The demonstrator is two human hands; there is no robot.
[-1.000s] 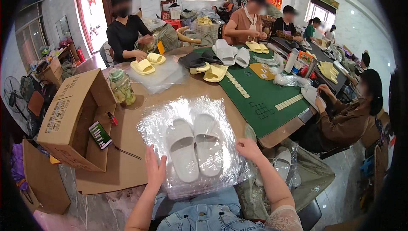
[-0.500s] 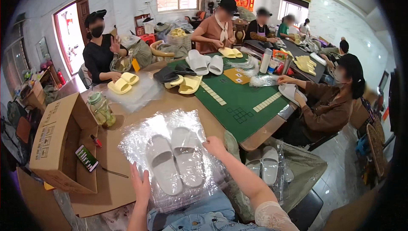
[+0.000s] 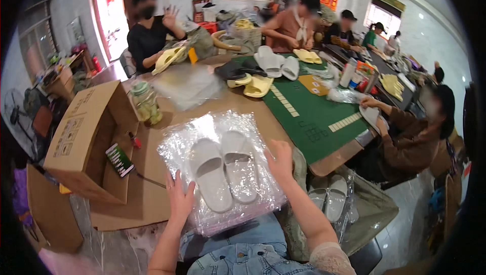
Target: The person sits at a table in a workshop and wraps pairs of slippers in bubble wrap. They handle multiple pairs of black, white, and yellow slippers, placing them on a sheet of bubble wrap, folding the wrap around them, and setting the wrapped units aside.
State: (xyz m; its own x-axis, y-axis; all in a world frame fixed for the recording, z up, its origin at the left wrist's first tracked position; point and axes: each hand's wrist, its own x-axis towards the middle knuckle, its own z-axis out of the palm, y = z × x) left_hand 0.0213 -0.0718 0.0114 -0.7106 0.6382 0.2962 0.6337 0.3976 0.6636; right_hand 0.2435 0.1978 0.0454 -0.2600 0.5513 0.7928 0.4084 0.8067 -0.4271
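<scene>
A pair of pale grey slippers [image 3: 213,186] lies side by side, toes pointing away from me, on a clear plastic bag or inside it; the shine makes this hard to tell. Beneath is a stack of clear plastic bags [image 3: 223,226], resting at the table edge over my lap. My left hand [image 3: 179,196] lies along the stack's left edge, fingers stretched and thumb apart. At the right edge, my right hand [image 3: 279,161] stands beside the plastic with its thumb away from the fingers, seemingly gripping nothing.
An open cardboard box [image 3: 83,138] holding a phone [image 3: 120,160] stands left, beside a glass jar [image 3: 145,104]. More grey slippers [image 3: 335,199] lie in a sack at my right. Across the table, a person in black [image 3: 147,39] lifts yellow slippers [image 3: 168,60]; other people work around it.
My right hand has come off the bag's edge, and its fingers have straightened. The view has shifted. The person in black has raised the yellow slippers off the table.
</scene>
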